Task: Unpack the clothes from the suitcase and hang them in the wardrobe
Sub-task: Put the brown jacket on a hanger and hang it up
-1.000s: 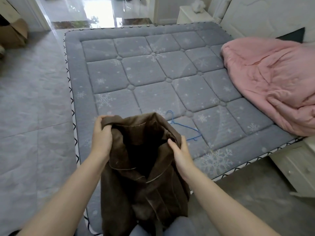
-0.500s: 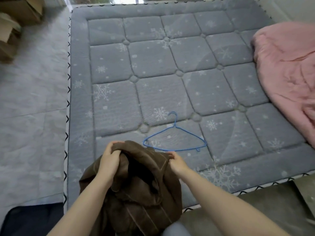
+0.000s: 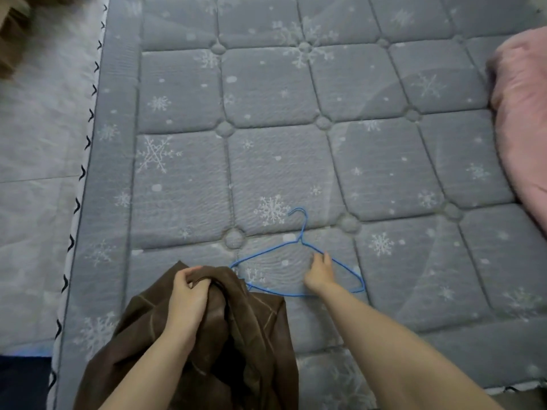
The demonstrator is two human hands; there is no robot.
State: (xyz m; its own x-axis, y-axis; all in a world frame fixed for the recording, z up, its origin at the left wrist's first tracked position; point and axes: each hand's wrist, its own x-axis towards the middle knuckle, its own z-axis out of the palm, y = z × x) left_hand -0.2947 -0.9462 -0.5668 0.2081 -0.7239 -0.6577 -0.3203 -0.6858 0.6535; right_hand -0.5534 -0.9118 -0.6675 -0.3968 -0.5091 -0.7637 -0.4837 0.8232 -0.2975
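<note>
A brown garment [image 3: 242, 335] hangs bunched at the near edge of the grey quilted mattress [image 3: 281, 143]. My left hand [image 3: 189, 294] grips its upper edge. A thin blue wire hanger [image 3: 275, 292] lies flat on the mattress just beyond the garment, hook pointing away from me. My right hand [image 3: 319, 270] is off the garment and rests over the hanger's right shoulder wire, fingers spread and touching it. No suitcase or wardrobe is in view.
A pink blanket [image 3: 524, 119] is heaped at the mattress's right side. Pale tiled floor [image 3: 38, 161] runs along the left, with cardboard boxes [image 3: 11, 31] at the top left corner. A dark patch [image 3: 23, 380] shows at the bottom left.
My right hand let go of the brown garment and reached forward onto the blue hanger. The left hand kept its grip. The view dropped closer over the mattress.
</note>
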